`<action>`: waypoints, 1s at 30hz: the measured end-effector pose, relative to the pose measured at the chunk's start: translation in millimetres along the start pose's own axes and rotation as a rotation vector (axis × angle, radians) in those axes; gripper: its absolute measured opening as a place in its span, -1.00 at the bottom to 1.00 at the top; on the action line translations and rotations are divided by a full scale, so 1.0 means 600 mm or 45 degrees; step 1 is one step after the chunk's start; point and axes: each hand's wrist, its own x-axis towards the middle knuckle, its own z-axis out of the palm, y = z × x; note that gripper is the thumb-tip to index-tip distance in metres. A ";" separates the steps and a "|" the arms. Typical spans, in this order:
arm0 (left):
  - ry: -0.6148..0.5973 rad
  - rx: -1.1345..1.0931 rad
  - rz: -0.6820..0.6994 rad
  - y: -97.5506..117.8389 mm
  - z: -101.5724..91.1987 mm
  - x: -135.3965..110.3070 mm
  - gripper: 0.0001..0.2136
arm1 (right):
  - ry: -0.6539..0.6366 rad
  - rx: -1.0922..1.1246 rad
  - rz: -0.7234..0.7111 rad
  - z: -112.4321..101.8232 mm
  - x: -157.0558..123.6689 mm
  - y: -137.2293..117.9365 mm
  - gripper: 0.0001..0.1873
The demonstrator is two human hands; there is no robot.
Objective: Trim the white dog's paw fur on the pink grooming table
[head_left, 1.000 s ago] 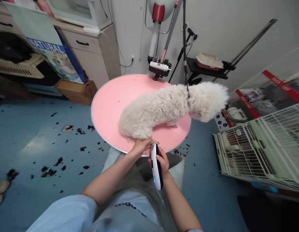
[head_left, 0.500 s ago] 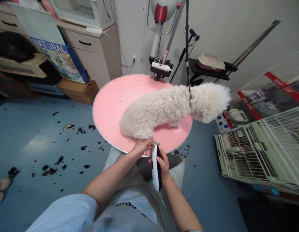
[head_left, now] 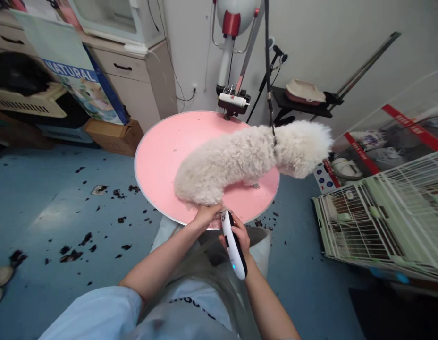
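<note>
A fluffy white dog [head_left: 240, 158] stands on a round pink grooming table [head_left: 165, 146], its head toward the right, tied by a dark leash [head_left: 269, 71] that hangs from above. My left hand [head_left: 205, 215] is closed around the dog's hind paw at the table's near edge. My right hand [head_left: 238, 236] grips a white and black electric clipper [head_left: 233, 245], whose head touches that paw. The clipper's rear end tilts toward the lower right.
Dark fur clippings [head_left: 72, 255] litter the blue floor on the left. A white wire cage [head_left: 385, 212] stands at the right. A cabinet [head_left: 134, 71], a cardboard box [head_left: 113, 134] and a stand dryer [head_left: 229, 42] are behind the table.
The clipper's rear end has swung to the right while its head stays at the paw. The dog and my left hand have hardly moved.
</note>
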 end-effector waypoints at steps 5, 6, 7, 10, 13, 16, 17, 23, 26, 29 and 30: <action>-0.026 0.040 0.054 -0.006 -0.002 0.002 -0.83 | -0.027 0.179 0.236 -0.006 0.018 -0.026 -0.46; -0.041 0.031 0.044 -0.006 -0.002 0.002 -0.83 | -0.001 0.232 0.307 -0.008 0.023 -0.032 -0.49; -0.048 0.016 0.032 -0.006 -0.002 0.001 -0.83 | 0.039 0.272 0.369 -0.010 0.028 -0.039 -0.51; -0.037 -0.008 0.031 -0.006 -0.002 0.000 -0.83 | 0.069 0.343 0.472 -0.015 0.041 -0.056 -0.53; -0.022 0.017 0.078 -0.007 -0.002 -0.001 -0.88 | -0.062 0.510 0.561 -0.020 0.043 -0.063 -0.57; -0.044 -0.019 0.044 -0.008 -0.002 -0.002 -0.87 | 0.112 0.665 0.719 -0.026 0.034 -0.061 -0.61; -0.056 -0.030 0.029 -0.009 0.000 -0.001 -0.85 | 0.218 0.686 0.784 -0.028 0.030 -0.059 -0.61; 0.043 -0.094 0.035 -0.007 0.024 0.011 -0.81 | 0.499 0.936 1.167 -0.035 0.033 -0.052 -0.52; 0.133 -0.126 0.058 -0.010 0.031 0.015 -0.85 | 0.563 1.019 1.284 -0.032 0.051 -0.050 -0.48; 0.149 -0.027 0.090 -0.013 0.026 0.013 -0.84 | 0.673 1.053 1.345 -0.029 0.073 -0.043 -0.46; 0.140 0.012 0.107 -0.014 0.023 0.011 -0.84 | 0.718 1.049 1.360 -0.028 0.080 -0.039 -0.46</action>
